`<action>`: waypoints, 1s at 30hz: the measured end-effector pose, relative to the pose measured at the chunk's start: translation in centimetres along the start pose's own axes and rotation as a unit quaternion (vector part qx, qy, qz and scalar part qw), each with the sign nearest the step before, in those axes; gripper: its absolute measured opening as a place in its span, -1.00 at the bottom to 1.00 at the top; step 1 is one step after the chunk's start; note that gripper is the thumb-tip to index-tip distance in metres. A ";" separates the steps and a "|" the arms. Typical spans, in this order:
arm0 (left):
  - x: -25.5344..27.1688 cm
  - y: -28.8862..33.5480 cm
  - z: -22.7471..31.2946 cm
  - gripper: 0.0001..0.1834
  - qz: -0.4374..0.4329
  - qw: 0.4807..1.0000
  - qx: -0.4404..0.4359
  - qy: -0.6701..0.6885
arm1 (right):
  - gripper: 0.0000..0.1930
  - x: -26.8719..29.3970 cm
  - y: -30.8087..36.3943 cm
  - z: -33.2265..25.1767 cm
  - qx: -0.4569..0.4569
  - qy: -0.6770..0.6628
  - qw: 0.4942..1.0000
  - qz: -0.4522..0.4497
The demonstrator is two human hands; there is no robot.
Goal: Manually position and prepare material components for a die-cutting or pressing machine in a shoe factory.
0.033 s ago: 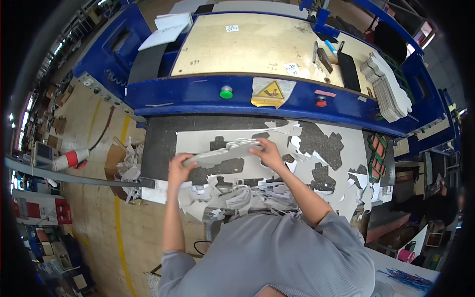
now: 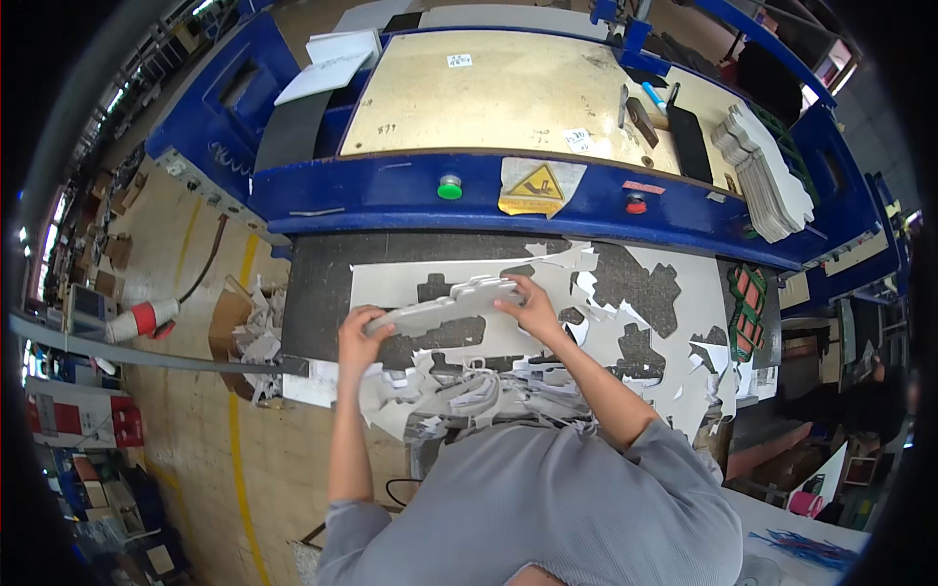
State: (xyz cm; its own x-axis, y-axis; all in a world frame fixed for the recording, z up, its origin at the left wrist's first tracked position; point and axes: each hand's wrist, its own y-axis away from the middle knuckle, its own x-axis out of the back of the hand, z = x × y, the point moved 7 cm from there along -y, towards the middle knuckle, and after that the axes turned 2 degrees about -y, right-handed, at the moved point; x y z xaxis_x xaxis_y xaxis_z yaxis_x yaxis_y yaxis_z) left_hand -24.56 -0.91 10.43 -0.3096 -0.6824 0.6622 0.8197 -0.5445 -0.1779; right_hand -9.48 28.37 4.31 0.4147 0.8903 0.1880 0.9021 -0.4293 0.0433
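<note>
I see a thin stack of grey die-cut cardboard blanks (image 2: 445, 305) clasped at both ends: left hand (image 2: 360, 332) grasping its lower-left end, right hand (image 2: 531, 307) its upper-right end. Its long axis runs between both grips, over punched white scrap sheet (image 2: 391, 285) on the dark tabletop (image 2: 313, 283).

A stack of die-cut grey cardboard blanks (image 2: 445, 305), thin and long with a notched, stepped outline, is held level between both hands above the counter (image 2: 313, 283). It runs slightly uphill from left to right, its flat faces up, over a white punched-out waste sheet (image 2: 391, 288) lying beneath.
</note>
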 end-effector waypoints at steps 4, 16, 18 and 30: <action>-1.8 0.8 2.0 -0.55 0.036 0.999 -0.006 -0.019 | -0.26 -1.7 1.0 -0.1 -0.007 0.155 0.988 0.022; -0.1 -0.5 3.8 -0.73 0.026 0.996 -0.062 -0.052 | -0.66 -1.8 1.3 -1.1 0.164 0.195 0.967 0.023; -0.7 -1.2 3.7 -0.72 -0.024 0.999 -0.029 -0.023 | -0.68 -2.2 1.9 0.5 0.176 0.346 0.921 0.034; -1.6 -1.3 4.4 -0.61 -0.040 0.991 0.051 0.121 | -0.51 33.3 8.5 -28.8 0.104 0.064 0.817 0.563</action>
State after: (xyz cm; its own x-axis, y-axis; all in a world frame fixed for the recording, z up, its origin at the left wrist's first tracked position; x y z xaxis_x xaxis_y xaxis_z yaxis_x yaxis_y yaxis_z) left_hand -23.05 3.07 12.76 -0.4724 -0.7424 0.4752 0.8282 -0.5583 -0.0490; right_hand 8.54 50.03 39.17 0.9922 -0.0810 0.0943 -0.0377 -0.9188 -0.3930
